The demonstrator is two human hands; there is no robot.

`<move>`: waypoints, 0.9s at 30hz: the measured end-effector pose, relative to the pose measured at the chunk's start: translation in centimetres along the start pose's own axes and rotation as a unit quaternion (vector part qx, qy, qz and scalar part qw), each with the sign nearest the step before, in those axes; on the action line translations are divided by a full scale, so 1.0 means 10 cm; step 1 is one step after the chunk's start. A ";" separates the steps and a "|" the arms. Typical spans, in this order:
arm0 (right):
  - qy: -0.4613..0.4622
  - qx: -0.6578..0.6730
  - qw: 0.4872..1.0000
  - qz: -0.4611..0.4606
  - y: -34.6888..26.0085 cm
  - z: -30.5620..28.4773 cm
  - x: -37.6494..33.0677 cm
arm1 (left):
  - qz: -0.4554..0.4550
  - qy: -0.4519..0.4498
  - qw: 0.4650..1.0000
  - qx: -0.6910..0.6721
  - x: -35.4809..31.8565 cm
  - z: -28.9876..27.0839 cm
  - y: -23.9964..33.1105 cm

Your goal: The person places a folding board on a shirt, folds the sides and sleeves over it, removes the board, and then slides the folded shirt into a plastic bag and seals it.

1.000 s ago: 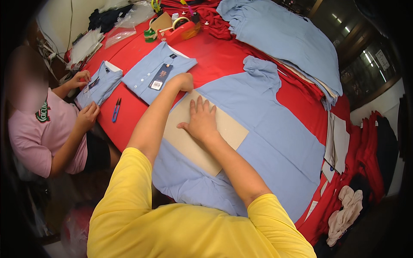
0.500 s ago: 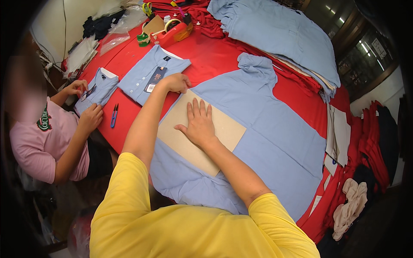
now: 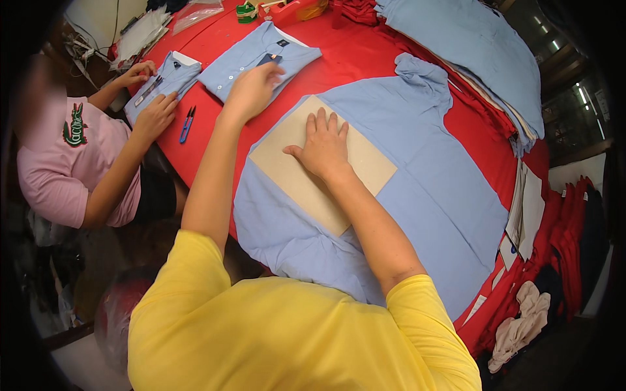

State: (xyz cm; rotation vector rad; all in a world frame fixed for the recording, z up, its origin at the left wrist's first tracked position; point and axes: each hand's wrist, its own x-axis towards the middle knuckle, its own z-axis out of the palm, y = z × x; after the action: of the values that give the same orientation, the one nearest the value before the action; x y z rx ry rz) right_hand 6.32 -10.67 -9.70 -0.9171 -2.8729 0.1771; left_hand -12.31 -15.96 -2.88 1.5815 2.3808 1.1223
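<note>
A light blue shirt point(image 3: 443, 176) lies spread on the red-covered table, with a beige cardboard sheet point(image 3: 287, 150) flat on it. My right hand point(image 3: 326, 144) presses on the cardboard, palm down with the fingers spread. My left hand point(image 3: 253, 91) is raised past the cardboard's far left corner. Its fingers are loosely bent, with nothing visible in them, and it overlaps a folded blue shirt point(image 3: 244, 65) with a dark hang tag point(image 3: 270, 60), partly hidden behind the hand. I cannot tell whether the hand touches that shirt.
At the left, a person in a pink shirt point(image 3: 55, 173) has both hands on another folded blue shirt point(image 3: 171, 75). Blue thread snips point(image 3: 187, 125) lie nearby. A stack of blue garments point(image 3: 469, 52) stands far right; red garments point(image 3: 574, 228) hang at the right edge.
My left hand has lifted from near the cardboard's corner and moved over the folded shirt. My right hand stays on the cardboard. The whole view has shifted.
</note>
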 end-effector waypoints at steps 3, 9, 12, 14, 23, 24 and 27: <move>0.008 0.004 1.000 0.000 0.00 0.03 0.00 | -0.026 0.096 0.995 -0.002 -0.66 -0.03 0.16; 0.019 0.012 1.000 -0.020 0.01 0.06 -0.01 | 0.010 0.038 0.999 -0.020 -1.45 0.60 0.28; 0.007 0.030 0.999 -0.015 0.01 0.00 -0.01 | 0.049 0.055 0.995 0.067 -1.46 0.84 0.18; 0.054 0.019 0.998 -0.024 0.01 0.06 -0.01 | 0.041 0.021 0.992 0.116 -1.51 0.89 0.19; 0.063 0.087 0.993 -0.052 0.36 -0.03 0.18 | 0.021 -0.011 0.986 0.166 -1.51 0.89 0.27; 0.090 0.109 0.988 -0.063 0.39 0.00 0.17 | 0.015 -0.010 0.986 0.164 -1.51 0.90 0.28; 0.112 0.112 0.985 -0.069 0.41 0.05 0.17 | 0.016 0.006 0.978 0.208 -1.52 0.87 0.33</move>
State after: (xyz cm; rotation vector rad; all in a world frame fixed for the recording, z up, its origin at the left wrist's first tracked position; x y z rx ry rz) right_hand 7.16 -6.39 -10.63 -0.6491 -2.6293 0.3498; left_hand 1.11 -23.19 -12.11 1.7293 2.7398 0.6639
